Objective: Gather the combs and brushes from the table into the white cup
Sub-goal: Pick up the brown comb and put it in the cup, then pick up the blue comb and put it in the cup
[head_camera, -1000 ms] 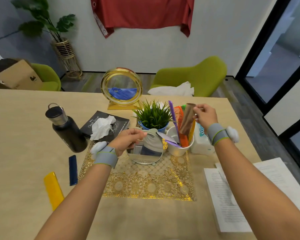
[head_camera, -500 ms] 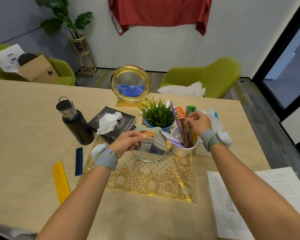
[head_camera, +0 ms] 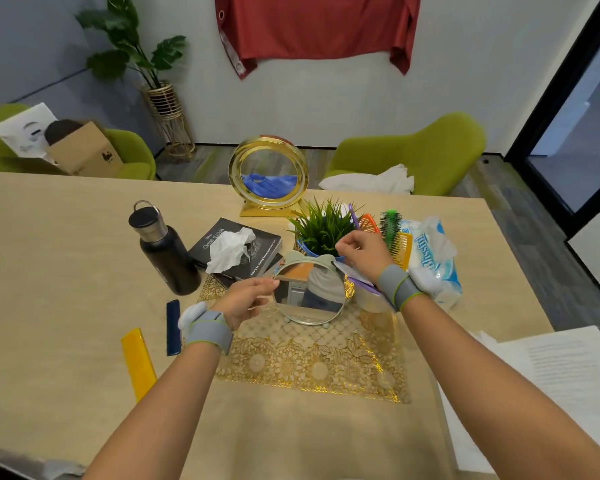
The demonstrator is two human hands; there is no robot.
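The white cup (head_camera: 370, 302) stands on the gold placemat (head_camera: 312, 362), mostly hidden behind my right wrist. A purple comb (head_camera: 353, 219), an orange comb (head_camera: 369, 224), a green brush (head_camera: 390, 226) and a yellow comb (head_camera: 404, 250) stick up out of it, and a lavender comb (head_camera: 360, 278) leans over its rim. My right hand (head_camera: 361, 252) hovers just above the cup with curled fingers and nothing visible in them. My left hand (head_camera: 246, 299) pinches the left rim of a round mirror (head_camera: 312, 296). A dark blue comb (head_camera: 173, 327) and a long yellow comb (head_camera: 137, 362) lie flat on the table, left of the placemat.
A black bottle (head_camera: 165, 252) and a book with a crumpled tissue (head_camera: 236, 251) sit at the left rear. A potted plant (head_camera: 326, 226) and a gold ring frame (head_camera: 269, 174) stand behind the mirror. A tissue pack (head_camera: 430, 261) is right of the cup, with papers (head_camera: 551, 375) at the near right.
My right hand lowered a brown comb into the cup, then slid left over the cup; the brown comb is now hidden. My left hand stayed on the mirror.
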